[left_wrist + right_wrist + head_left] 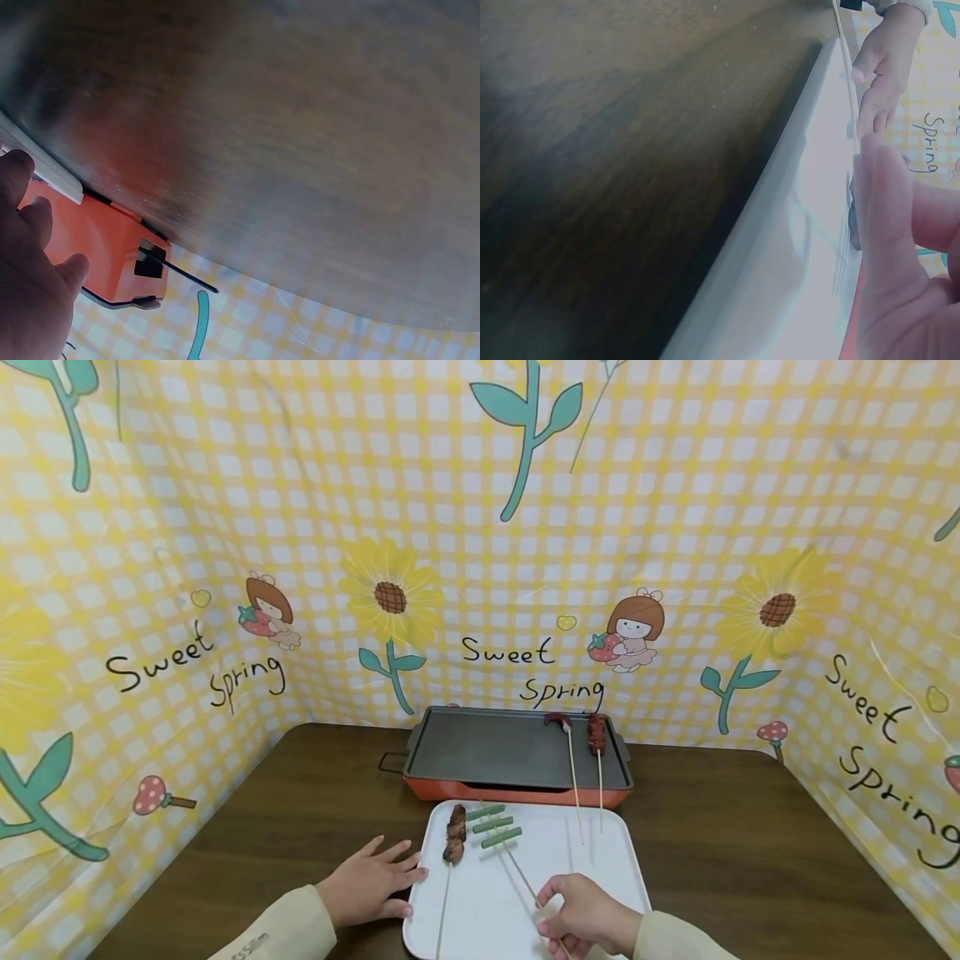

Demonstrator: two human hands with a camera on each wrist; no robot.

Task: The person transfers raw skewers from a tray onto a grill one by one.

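Note:
My right hand (585, 914) pinches the stick of a skewer with several green pieces (498, 828), perhaps green beans, over the white tray (615, 877). In the right wrist view, the thumb and a finger (889, 225) close on the thin stick (847, 60). At the tray's left edge my left hand (375, 881) lies with fingers spread, its fingertips touching the rim. A browned meat skewer (454, 835) lies on the left part of the tray, its stick pointing toward me. The left wrist view catches only part of the left hand (34, 270).
Behind the tray stands an orange electric grill (480, 752) with a dark plate and a wire handle (392, 763) at left. A curled dark red skewer (558, 721) and a red meat skewer (597, 735) lie on its right side, sticks overhanging the tray. A checked cloth (465, 568) surrounds the wooden table (750, 860).

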